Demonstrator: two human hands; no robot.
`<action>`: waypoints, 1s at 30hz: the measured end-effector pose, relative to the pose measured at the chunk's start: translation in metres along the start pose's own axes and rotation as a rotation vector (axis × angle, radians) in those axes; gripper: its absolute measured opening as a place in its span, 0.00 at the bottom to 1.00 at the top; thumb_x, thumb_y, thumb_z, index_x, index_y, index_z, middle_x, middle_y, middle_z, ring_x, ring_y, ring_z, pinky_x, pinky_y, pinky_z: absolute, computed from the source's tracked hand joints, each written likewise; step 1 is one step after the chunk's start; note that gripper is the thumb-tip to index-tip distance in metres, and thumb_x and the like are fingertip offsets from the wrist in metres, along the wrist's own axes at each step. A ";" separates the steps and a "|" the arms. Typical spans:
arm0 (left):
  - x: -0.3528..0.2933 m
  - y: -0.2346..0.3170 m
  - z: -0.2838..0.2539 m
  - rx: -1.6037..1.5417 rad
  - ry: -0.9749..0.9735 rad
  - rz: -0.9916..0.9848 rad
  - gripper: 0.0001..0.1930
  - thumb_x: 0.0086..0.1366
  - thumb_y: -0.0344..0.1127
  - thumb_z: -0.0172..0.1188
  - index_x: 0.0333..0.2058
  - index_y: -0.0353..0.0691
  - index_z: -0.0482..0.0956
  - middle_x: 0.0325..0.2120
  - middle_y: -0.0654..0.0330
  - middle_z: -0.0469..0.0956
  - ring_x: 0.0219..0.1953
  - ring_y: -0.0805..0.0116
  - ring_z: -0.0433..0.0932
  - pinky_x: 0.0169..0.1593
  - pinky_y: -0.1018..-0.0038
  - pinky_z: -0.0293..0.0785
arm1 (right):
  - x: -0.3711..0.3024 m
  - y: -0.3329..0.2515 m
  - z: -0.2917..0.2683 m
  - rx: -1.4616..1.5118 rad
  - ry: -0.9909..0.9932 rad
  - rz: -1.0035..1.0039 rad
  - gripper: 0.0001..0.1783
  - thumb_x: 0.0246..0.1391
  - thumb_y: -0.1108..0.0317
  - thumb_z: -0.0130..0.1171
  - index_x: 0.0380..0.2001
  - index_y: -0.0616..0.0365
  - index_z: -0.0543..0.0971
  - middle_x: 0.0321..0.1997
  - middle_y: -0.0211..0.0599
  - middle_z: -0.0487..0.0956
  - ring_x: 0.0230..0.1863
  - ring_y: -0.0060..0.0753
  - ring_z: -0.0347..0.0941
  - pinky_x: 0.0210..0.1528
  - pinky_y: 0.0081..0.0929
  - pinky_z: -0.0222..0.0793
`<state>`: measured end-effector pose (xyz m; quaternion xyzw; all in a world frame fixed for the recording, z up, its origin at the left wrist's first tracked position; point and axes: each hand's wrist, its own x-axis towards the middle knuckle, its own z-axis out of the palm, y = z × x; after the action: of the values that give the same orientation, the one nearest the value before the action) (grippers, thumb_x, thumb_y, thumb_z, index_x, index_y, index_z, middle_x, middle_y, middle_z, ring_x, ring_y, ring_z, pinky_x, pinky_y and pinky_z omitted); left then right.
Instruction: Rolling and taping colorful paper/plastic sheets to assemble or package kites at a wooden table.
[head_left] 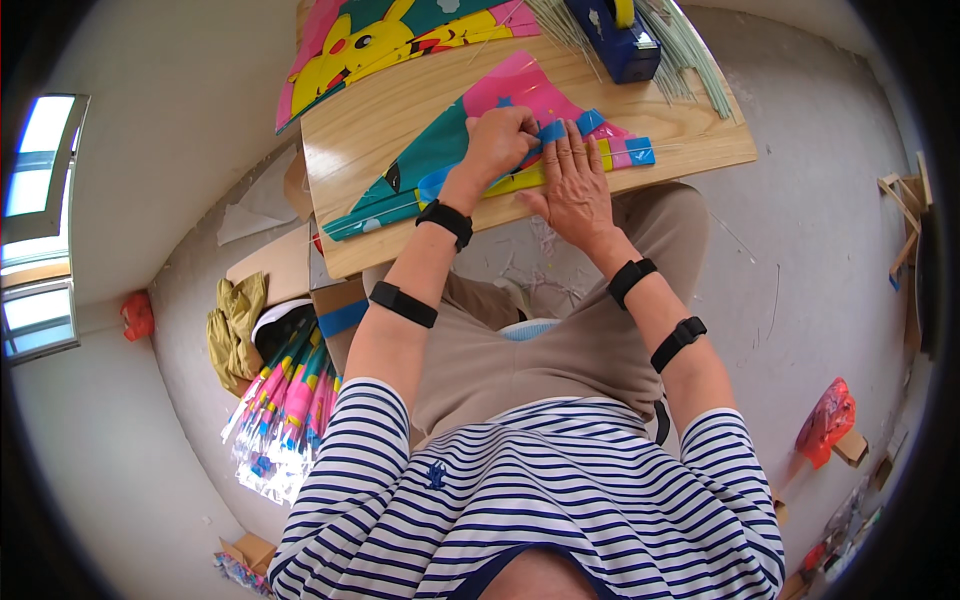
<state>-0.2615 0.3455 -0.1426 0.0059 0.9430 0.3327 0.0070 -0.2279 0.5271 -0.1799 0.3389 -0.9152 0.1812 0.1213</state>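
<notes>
On the wooden table lies a folded kite-like plastic sheet (430, 150) in green, pink and yellow, with thin pale rods along its near edge. Blue tape pieces (590, 122) stick to its right part, and another blue tape piece (640, 151) covers the right end of the near edge. My left hand (497, 146) rests on the sheet with its fingers curled in; what they pinch, if anything, is hidden. Beside it my right hand (577, 190) lies flat, fingers stretched out, pressing on the sheet and touching a blue tape piece.
Another printed sheet (350, 50) with a yellow cartoon figure lies at the table's far left. A dark blue tape dispenser (622, 45) stands far right, beside bundles of thin rods (700, 75). Wrapped colourful bundles (290, 400) fill a spot on the floor at left, near an olive bag (235, 330).
</notes>
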 end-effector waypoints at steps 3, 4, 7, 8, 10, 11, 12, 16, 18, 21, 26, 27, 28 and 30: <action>0.001 -0.002 0.004 0.060 0.014 0.000 0.09 0.53 0.37 0.69 0.32 0.44 0.84 0.31 0.60 0.85 0.39 0.57 0.83 0.44 0.59 0.67 | 0.000 -0.001 0.001 -0.014 -0.016 0.004 0.54 0.54 0.35 0.59 0.68 0.72 0.64 0.76 0.59 0.58 0.81 0.53 0.46 0.79 0.54 0.36; 0.001 -0.001 0.005 0.079 0.024 -0.001 0.09 0.52 0.37 0.69 0.32 0.44 0.84 0.30 0.60 0.85 0.38 0.57 0.83 0.43 0.58 0.66 | 0.000 0.000 0.001 -0.008 -0.005 -0.003 0.54 0.54 0.35 0.59 0.68 0.72 0.63 0.76 0.59 0.58 0.81 0.52 0.46 0.79 0.54 0.36; 0.000 0.003 0.005 0.087 0.042 -0.017 0.09 0.51 0.38 0.69 0.31 0.45 0.84 0.29 0.60 0.85 0.38 0.56 0.83 0.42 0.58 0.66 | 0.000 0.001 0.001 -0.001 0.003 -0.011 0.54 0.54 0.35 0.59 0.69 0.72 0.62 0.76 0.59 0.58 0.81 0.52 0.46 0.79 0.54 0.36; 0.000 0.005 0.005 0.087 0.041 -0.015 0.09 0.51 0.38 0.69 0.31 0.45 0.84 0.29 0.60 0.85 0.38 0.56 0.83 0.42 0.58 0.66 | 0.000 0.001 0.001 0.000 0.000 -0.012 0.55 0.54 0.35 0.59 0.69 0.72 0.62 0.76 0.59 0.58 0.81 0.52 0.46 0.79 0.54 0.36; 0.000 0.006 0.004 0.100 0.052 -0.038 0.09 0.50 0.38 0.69 0.31 0.44 0.83 0.29 0.59 0.85 0.38 0.55 0.84 0.41 0.57 0.66 | 0.000 0.001 0.000 0.011 0.008 -0.009 0.55 0.54 0.36 0.60 0.69 0.72 0.61 0.76 0.59 0.58 0.80 0.52 0.46 0.79 0.54 0.36; -0.001 0.006 0.006 0.101 0.056 -0.039 0.09 0.50 0.38 0.69 0.31 0.44 0.83 0.29 0.59 0.85 0.38 0.55 0.84 0.41 0.57 0.66 | 0.000 0.000 0.000 0.024 0.017 -0.007 0.55 0.54 0.36 0.60 0.69 0.72 0.61 0.76 0.59 0.58 0.80 0.52 0.46 0.79 0.54 0.36; -0.001 0.007 0.008 0.177 0.122 -0.042 0.08 0.50 0.37 0.68 0.30 0.45 0.83 0.29 0.59 0.85 0.38 0.55 0.84 0.40 0.56 0.66 | 0.000 -0.001 0.000 0.025 0.018 -0.011 0.55 0.54 0.36 0.60 0.69 0.72 0.61 0.76 0.59 0.58 0.80 0.52 0.46 0.79 0.54 0.36; -0.005 0.017 0.019 0.420 0.337 0.072 0.06 0.51 0.34 0.65 0.30 0.46 0.81 0.28 0.60 0.85 0.37 0.54 0.83 0.38 0.53 0.67 | -0.001 0.000 0.000 0.016 0.016 -0.010 0.53 0.57 0.37 0.58 0.70 0.72 0.60 0.77 0.58 0.56 0.81 0.52 0.46 0.79 0.53 0.37; -0.006 0.019 0.018 0.380 0.319 0.042 0.06 0.51 0.33 0.65 0.29 0.46 0.81 0.28 0.60 0.85 0.37 0.54 0.83 0.37 0.52 0.67 | -0.001 0.001 -0.001 0.020 0.015 -0.006 0.52 0.59 0.37 0.55 0.71 0.72 0.59 0.78 0.58 0.56 0.81 0.52 0.46 0.79 0.52 0.37; -0.007 0.016 0.016 0.317 0.284 -0.006 0.05 0.51 0.32 0.64 0.29 0.46 0.81 0.27 0.60 0.85 0.36 0.53 0.83 0.36 0.52 0.67 | -0.001 0.001 -0.001 0.062 0.027 -0.012 0.52 0.60 0.38 0.55 0.71 0.72 0.58 0.78 0.58 0.55 0.81 0.53 0.46 0.79 0.51 0.37; -0.007 0.018 0.014 0.304 0.255 -0.028 0.03 0.52 0.32 0.64 0.28 0.46 0.81 0.26 0.59 0.84 0.36 0.52 0.83 0.35 0.51 0.67 | 0.000 0.001 -0.003 0.214 0.128 0.001 0.53 0.53 0.47 0.67 0.71 0.73 0.58 0.76 0.60 0.56 0.79 0.56 0.48 0.79 0.54 0.39; -0.008 0.019 0.014 0.291 0.247 -0.021 0.03 0.52 0.33 0.64 0.27 0.45 0.81 0.25 0.59 0.84 0.36 0.52 0.83 0.35 0.51 0.67 | -0.001 0.003 -0.004 0.210 0.129 0.001 0.53 0.53 0.47 0.67 0.71 0.73 0.58 0.76 0.60 0.56 0.79 0.56 0.48 0.79 0.54 0.39; -0.009 0.019 0.013 0.281 0.240 -0.018 0.02 0.53 0.33 0.64 0.27 0.45 0.81 0.25 0.59 0.84 0.36 0.52 0.83 0.35 0.51 0.67 | 0.000 0.003 -0.008 0.161 0.143 0.000 0.52 0.52 0.51 0.68 0.71 0.72 0.58 0.76 0.60 0.57 0.79 0.56 0.49 0.79 0.53 0.40; -0.010 0.019 0.013 0.275 0.250 -0.009 0.02 0.53 0.33 0.63 0.27 0.45 0.81 0.25 0.59 0.84 0.36 0.52 0.83 0.35 0.51 0.67 | 0.002 0.002 -0.015 0.110 0.158 -0.001 0.51 0.51 0.54 0.68 0.71 0.71 0.58 0.76 0.60 0.57 0.79 0.57 0.49 0.79 0.53 0.41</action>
<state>-0.2514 0.3680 -0.1405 -0.0387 0.9731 0.1987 -0.1097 -0.2292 0.5336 -0.1666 0.3301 -0.8913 0.2573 0.1742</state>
